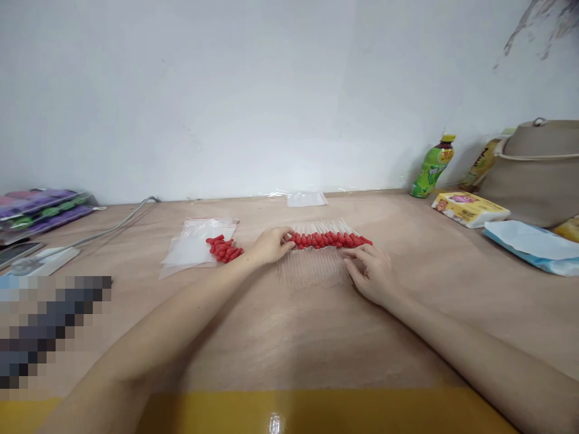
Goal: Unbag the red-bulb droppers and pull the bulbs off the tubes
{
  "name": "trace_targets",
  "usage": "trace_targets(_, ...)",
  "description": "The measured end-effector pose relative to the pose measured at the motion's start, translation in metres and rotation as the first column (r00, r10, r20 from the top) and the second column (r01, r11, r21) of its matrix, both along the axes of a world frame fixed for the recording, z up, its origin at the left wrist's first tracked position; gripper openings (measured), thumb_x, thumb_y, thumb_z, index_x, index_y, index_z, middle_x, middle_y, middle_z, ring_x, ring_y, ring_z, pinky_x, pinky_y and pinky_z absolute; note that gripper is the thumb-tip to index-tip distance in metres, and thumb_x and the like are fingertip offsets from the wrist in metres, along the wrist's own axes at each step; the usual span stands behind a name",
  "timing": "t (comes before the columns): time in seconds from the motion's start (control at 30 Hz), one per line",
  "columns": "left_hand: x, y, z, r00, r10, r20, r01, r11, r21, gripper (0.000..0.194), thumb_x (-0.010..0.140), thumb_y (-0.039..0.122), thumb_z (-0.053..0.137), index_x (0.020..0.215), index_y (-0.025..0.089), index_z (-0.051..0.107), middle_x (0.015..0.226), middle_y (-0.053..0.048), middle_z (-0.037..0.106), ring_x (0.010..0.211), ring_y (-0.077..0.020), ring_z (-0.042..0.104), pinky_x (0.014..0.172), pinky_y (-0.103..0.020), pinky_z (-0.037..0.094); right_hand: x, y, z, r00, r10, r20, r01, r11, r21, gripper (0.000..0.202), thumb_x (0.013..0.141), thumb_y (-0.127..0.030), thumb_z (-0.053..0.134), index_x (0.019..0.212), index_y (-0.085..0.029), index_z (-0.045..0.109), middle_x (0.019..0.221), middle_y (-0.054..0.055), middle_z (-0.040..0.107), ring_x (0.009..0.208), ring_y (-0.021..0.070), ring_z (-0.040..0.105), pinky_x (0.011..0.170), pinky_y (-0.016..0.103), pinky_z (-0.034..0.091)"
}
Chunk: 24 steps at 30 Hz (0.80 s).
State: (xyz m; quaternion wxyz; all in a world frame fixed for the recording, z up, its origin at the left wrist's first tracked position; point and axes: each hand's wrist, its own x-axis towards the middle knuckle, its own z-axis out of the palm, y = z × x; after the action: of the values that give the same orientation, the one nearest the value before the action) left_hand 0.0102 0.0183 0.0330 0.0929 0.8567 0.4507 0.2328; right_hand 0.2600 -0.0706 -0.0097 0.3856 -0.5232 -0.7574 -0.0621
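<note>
A row of small red, bulb-ended pieces (323,240) lies across a bed of thin clear strands (312,268) in the middle of the table. My left hand (272,243) is at the row's left end, thumb and forefinger closed on the endmost red piece. At the right end rests my right hand (368,271), its thumb apart from its fingers and the fingertips beside the last red pieces; nothing shows in its grasp. To the left, a loose heap of like red pieces (224,249) lies partly on clear plastic bags (194,244).
Another small plastic bag (306,199) lies by the wall. On the right stand a green drink bottle (432,169), a tissue pack (470,209), a blue-white packet (531,244) and a grey-brown bag (534,175). On the left are purple-green packs (45,211), a cable (113,229) and a phone (18,253).
</note>
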Motion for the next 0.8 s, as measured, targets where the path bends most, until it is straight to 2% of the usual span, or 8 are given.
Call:
trace_targets(0.17, 0.002, -0.001, -0.003, 0.999, -0.004, 0.051, 0.002, 0.999, 0.033, 0.016, 0.078, 0.024, 0.051, 0.084, 0.018, 0.064, 0.073, -0.003, 0.066, 0.067, -0.0163, 0.061, 0.064, -0.028, 0.047, -0.003, -0.002, 0.003, 1.0, -0.018, -0.025, 0.018, 1.0, 0.019, 0.021, 0.083, -0.026, 0.046, 0.094, -0.019, 0.063, 0.083, 0.006, 0.06, 0.081, 0.0194, 0.055, 0.076, 0.035, 0.039)
trace_targets(0.37, 0.001, -0.014, -0.005, 0.967, 0.122, 0.222, -0.157, 0.976, 0.149, 0.023, 0.084, 0.022, 0.042, 0.098, 0.014, 0.059, 0.094, -0.008, 0.064, 0.084, -0.0174, 0.06, 0.071, -0.029, 0.048, 0.0, 0.0, 0.001, 0.999, 0.013, -0.05, -0.01, 0.997, 0.074, 0.02, 0.081, -0.026, 0.049, 0.093, -0.019, 0.063, 0.082, 0.006, 0.059, 0.078, 0.0191, 0.055, 0.072, 0.035, 0.042)
trace_targets(0.47, -0.01, -0.033, -0.002, 0.948, 0.096, 0.302, -0.169, 0.959, 0.226, 0.02, 0.084, 0.022, 0.045, 0.096, 0.015, 0.059, 0.091, -0.006, 0.064, 0.08, -0.0148, 0.06, 0.071, -0.026, 0.049, -0.001, -0.001, 0.001, 0.995, 0.061, -0.076, -0.052, 0.991, 0.122, 0.021, 0.08, -0.025, 0.05, 0.097, -0.018, 0.061, 0.084, 0.007, 0.059, 0.079, 0.019, 0.055, 0.071, 0.035, 0.045)
trace_targets(0.57, -0.027, -0.059, 0.002, 0.959, -0.025, 0.281, -0.072, 0.941, 0.33, 0.017, 0.082, 0.019, 0.049, 0.093, 0.016, 0.061, 0.083, -0.003, 0.065, 0.074, -0.0135, 0.061, 0.068, -0.025, 0.05, -0.007, -0.007, 0.006, 0.992, 0.11, -0.061, -0.097, 0.977, 0.19, 0.026, 0.081, -0.024, 0.05, 0.104, -0.017, 0.058, 0.095, 0.009, 0.059, 0.09, 0.0206, 0.055, 0.078, 0.037, 0.047)
trace_targets(0.67, -0.042, -0.084, 0.0, 0.966, -0.188, 0.18, 0.099, 0.905, 0.414, 0.017, 0.081, 0.014, 0.05, 0.094, 0.015, 0.061, 0.085, -0.005, 0.066, 0.077, -0.0138, 0.062, 0.07, -0.024, 0.051, -0.02, -0.015, 0.015, 0.985, 0.169, 0.043, -0.174, 0.954, 0.242, 0.033, 0.081, -0.023, 0.051, 0.113, -0.016, 0.054, 0.11, 0.011, 0.057, 0.106, 0.0232, 0.051, 0.092, 0.042, 0.042)
trace_targets(0.8, -0.051, -0.103, -0.01, 0.932, -0.356, 0.076, 0.296, 0.862, 0.411, 0.024, 0.081, 0.009, 0.05, 0.103, 0.016, 0.058, 0.094, -0.007, 0.066, 0.084, -0.0129, 0.063, 0.075, -0.022, 0.052, -0.04, -0.02, 0.026, 0.935, 0.262, 0.239, -0.32, 0.915, 0.248, 0.042, 0.082, -0.03, 0.051, 0.121, -0.015, 0.049, 0.124, 0.011, 0.053, 0.121, 0.0248, 0.041, 0.103, 0.046, 0.033)
